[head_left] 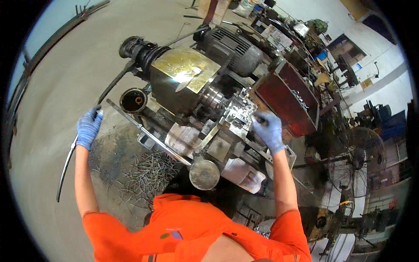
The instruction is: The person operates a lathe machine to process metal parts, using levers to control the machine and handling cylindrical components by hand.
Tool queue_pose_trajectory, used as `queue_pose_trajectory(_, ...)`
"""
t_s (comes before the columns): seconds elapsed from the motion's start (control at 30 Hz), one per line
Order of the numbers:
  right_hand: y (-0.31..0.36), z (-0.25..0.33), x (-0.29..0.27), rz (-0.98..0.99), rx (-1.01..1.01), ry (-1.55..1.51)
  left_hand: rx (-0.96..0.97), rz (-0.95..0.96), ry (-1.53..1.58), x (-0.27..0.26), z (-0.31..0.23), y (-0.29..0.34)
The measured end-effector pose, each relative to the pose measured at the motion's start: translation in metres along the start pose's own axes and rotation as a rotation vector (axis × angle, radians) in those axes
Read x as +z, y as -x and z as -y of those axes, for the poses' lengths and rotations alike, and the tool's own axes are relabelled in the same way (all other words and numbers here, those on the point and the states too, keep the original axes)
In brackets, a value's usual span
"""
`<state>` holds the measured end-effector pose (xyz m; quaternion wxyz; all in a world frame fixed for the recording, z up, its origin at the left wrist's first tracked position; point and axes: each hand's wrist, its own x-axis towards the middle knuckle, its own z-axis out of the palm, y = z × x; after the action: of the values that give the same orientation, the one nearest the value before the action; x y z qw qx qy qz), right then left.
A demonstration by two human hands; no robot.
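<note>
My left hand (pixel 89 129), in a blue glove, is closed round a long dark lever bar (pixel 114 83) at the left of a small lathe-like machine. Below the hand, a bar with a silver section slants down to the lower left. My right hand (pixel 269 132), also gloved, is at the metal-chip-covered tool slide (pixel 239 114), its fingers pinched together; what they hold, if anything, is too small to tell. Left of the slide is a shiny round chuck (pixel 212 97). A second lever (pixel 150 134) with a silver shaft runs to a round metal disc (pixel 204 174).
Several thin metal rods (pixel 150 177) lie heaped on the floor below the second lever. A dark red metal tray (pixel 286 100) stands right of the slide. Behind the machine is a finned motor (pixel 233 50). A caged fan (pixel 355 150) is at the far right.
</note>
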<state>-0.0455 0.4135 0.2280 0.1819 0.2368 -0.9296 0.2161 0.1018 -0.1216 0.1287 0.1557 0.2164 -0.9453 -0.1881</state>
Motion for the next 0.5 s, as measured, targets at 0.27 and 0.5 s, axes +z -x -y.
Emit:
queue_pose_trajectory(0.27, -0.061, 0.045, 0.066, 0.302, -0.140, 0.131, -0.621, 0.143, -0.073, -0.012, 0.094, 0.007)
queue_pose_trajectory(0.5, -0.073, 0.060, 0.088, 0.492, -0.008, 0.161, -0.481, 0.016, -0.281, -0.019, 0.038, 0.022)
